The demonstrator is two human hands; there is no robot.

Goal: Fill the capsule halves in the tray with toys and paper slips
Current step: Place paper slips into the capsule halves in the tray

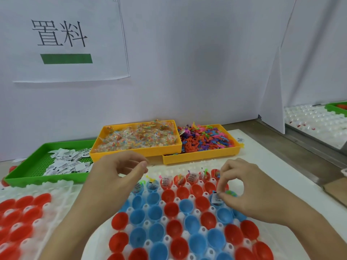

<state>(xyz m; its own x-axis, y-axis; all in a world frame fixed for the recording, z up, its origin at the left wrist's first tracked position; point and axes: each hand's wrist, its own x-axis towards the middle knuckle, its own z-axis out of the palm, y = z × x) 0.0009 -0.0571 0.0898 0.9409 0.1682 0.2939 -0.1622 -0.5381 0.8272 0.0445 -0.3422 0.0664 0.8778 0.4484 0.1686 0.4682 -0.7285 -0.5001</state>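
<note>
Over the tray (165,220), right hand (249,186) pinches a paper slip (216,197); left hand (116,171) hovers loose.

Both hands hover forward, left (120,171) loosely curled, right (242,186) fingertips pinched.

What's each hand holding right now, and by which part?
Right hand pinches a paper slip by its top edge over a blue capsule half. Left hand holds nothing visible.
</note>
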